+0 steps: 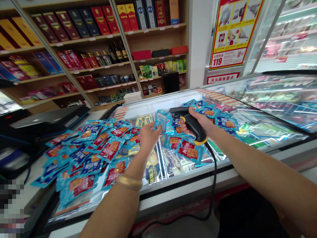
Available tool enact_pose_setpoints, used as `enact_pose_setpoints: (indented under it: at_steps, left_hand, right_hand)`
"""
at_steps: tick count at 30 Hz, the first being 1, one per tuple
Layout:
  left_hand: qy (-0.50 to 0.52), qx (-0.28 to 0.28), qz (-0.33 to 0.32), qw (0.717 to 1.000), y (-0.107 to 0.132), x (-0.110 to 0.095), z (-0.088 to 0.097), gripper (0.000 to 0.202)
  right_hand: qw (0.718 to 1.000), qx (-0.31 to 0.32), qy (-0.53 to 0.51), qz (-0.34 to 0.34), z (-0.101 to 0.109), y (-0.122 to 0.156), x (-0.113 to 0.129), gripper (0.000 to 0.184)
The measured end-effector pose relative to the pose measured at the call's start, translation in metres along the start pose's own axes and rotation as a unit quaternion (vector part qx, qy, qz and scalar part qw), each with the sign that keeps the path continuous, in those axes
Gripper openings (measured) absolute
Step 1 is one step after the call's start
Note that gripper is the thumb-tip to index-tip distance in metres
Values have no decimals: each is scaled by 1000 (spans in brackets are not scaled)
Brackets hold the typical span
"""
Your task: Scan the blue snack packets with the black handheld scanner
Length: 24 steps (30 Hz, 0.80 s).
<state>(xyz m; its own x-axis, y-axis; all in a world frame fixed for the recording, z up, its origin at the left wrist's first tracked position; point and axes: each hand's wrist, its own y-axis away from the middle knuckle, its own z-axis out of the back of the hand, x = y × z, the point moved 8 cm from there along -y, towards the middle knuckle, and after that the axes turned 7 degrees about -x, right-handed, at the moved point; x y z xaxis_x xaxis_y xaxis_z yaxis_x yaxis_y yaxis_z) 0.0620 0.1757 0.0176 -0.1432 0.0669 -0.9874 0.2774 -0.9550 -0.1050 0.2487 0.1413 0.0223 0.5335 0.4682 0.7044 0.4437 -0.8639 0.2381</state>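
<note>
Snack packet (160,121) pinched in left fingers (156,129)

I count two hands at the freezer, one left hand (149,137) and one right hand (192,121). There is one handheld barcode scanner (195,129) with one black cable (215,185), and one bangle (129,182) on the left wrist. One blue snack packet (160,120) sits in the left hand, while the other blue snack packets (111,148) run to several dozen, too many and too overlapped for an exact count. I see one glass-topped chest freezer (188,181), one fire-safety poster (231,33), one red sign (223,78), two red gift boxes (145,55), one black gift box (160,53), and one white carton (133,97).
</note>
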Motion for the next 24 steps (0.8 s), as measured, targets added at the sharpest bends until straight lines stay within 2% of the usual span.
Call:
enact_pose_setpoints:
  at_steps: [6,11,15,17,19,22,24]
  left_hand:
    - [-74,12,-82,994,2,-10,-2,18]
    - [-122,-6,-86,989,0,-9,-2,37]
    - [-193,-20,-175,965,2,-31,3,32]
    - [-243,-43,-232,941,2,-51,14,31]
    - [-295,-69,-282,910,0,-71,33,33]
    - [-367,-101,-347,857,-5,-94,73,37]
    - [-410,-125,-359,829,-11,-97,104,39]
  right_hand:
    - [1000,4,5,-4,1,-2,-1,54]
    - [1000,-12,-9,3,5,-3,0,55]
    - [999,-14,-42,16,3,-4,2,54]
    - [998,-15,-53,24,-5,-6,3,54]
    - [998,-6,-57,31,-19,-10,3,52]
    - [997,24,-70,28,-53,-23,-4,50]
    - [995,45,-85,12,-78,-35,-15,50]
